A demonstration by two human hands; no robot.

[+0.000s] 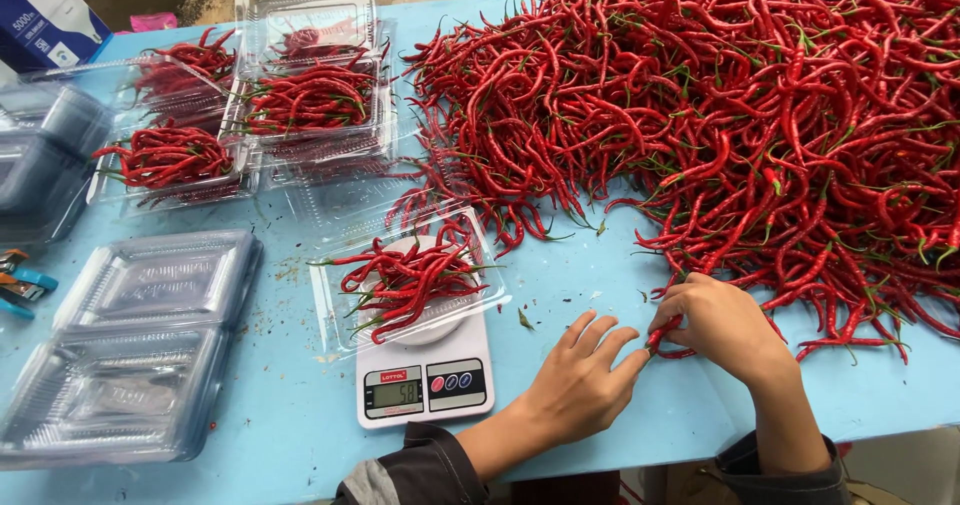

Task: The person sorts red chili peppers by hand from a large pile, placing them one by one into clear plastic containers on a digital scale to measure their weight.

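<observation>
My right hand (718,323) grips a few red chillies (664,337) at the near edge of a big heap of red chillies (740,105) on the blue table (590,275). My left hand (583,377) lies beside it, fingers spread, its fingertips touching the same chillies. To the left a small white kitchen scale (425,385) carries a clear plastic tray (335,310) partly filled with chillies.
Filled clear trays (310,100) of chillies stand at the back left. Stacks of empty clear lidded containers (130,365) sit at the left front. A stapler-like tool (20,287) lies at the left edge. A blue box (45,15) is at the far corner.
</observation>
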